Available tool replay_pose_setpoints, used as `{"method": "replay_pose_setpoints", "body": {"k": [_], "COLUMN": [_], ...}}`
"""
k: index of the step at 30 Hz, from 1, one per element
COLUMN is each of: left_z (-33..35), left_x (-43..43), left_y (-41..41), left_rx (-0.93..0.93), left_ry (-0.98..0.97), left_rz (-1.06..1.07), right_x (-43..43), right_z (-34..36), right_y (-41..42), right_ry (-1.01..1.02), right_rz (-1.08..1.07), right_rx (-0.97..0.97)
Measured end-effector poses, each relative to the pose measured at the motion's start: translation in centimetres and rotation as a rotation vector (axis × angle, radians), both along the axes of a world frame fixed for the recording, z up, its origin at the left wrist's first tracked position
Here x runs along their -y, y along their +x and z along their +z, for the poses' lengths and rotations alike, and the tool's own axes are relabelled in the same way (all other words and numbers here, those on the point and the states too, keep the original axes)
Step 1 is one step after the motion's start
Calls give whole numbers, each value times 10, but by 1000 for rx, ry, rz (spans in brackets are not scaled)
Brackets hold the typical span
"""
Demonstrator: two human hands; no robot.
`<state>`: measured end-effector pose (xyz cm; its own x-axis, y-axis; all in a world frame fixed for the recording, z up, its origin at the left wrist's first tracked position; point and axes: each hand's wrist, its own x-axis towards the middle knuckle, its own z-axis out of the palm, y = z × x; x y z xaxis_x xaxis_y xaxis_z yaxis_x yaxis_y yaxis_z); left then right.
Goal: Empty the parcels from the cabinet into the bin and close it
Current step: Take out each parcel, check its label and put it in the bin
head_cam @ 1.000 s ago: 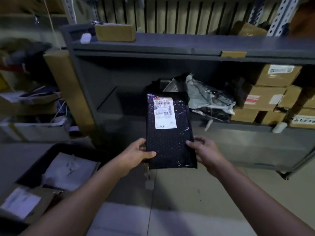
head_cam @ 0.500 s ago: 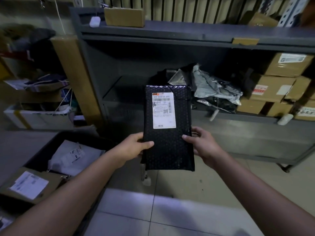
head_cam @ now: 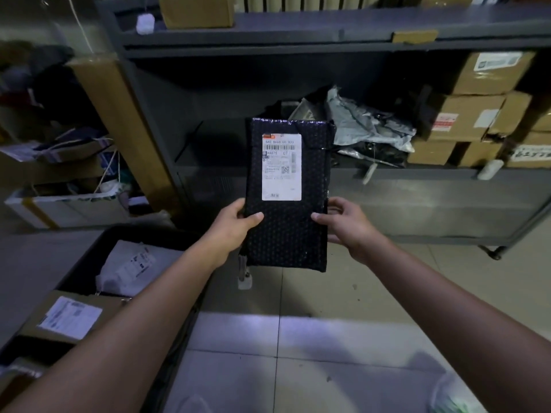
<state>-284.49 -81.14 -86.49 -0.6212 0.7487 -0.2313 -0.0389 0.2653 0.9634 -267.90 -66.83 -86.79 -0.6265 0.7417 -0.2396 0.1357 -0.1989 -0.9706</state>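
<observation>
A black bubble mailer (head_cam: 287, 228) with a white shipping label is held upright in front of the grey metal cabinet (head_cam: 417, 192). My left hand (head_cam: 235, 231) grips its lower left edge, thumb on the front. My right hand (head_cam: 346, 225) holds the lower right edge the same way. The dark bin (head_cam: 89, 263) stands open at the lower left, with a white bag parcel (head_cam: 131, 269) and a labelled cardboard box (head_cam: 68, 317) inside. On the cabinet's shelf lie grey and black plastic bag parcels (head_cam: 366, 126) and several cardboard boxes (head_cam: 465, 120).
A tall cardboard sheet (head_cam: 119, 114) leans against the cabinet's left side. Cluttered boxes and papers (head_cam: 59, 180) fill the far left. A small box (head_cam: 196, 10) sits on the cabinet top. Tiled floor (head_cam: 298, 353) lies under my arms.
The mailer has come a little toward me, away from the shelf, and now stands straighter. The view has shifted so more of the bin shows. Both hands kept their hold.
</observation>
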Motion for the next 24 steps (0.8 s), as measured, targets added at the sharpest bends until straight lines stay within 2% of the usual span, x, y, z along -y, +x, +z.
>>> {"method": "replay_pose_setpoints", "body": {"k": [6,15,20,24], "left_z": [-9,-32,-32,-22], "left_x": [0,-10,-14,-12], "left_y": [2,11,11,11], "left_rx": [-62,-25,-50,-167], "left_ry": [-38,-71,-77,-68], "left_rz": [-35,-23,-24,-61], "right_x": [-5,-25,-33,-40], "right_z": [-6,-34,-25,-16], "right_y": [4,18,24,27], "right_ry": [73,100,123,159], "right_rz": [48,134,131,108], "right_rx": [83,227,201,180]}}
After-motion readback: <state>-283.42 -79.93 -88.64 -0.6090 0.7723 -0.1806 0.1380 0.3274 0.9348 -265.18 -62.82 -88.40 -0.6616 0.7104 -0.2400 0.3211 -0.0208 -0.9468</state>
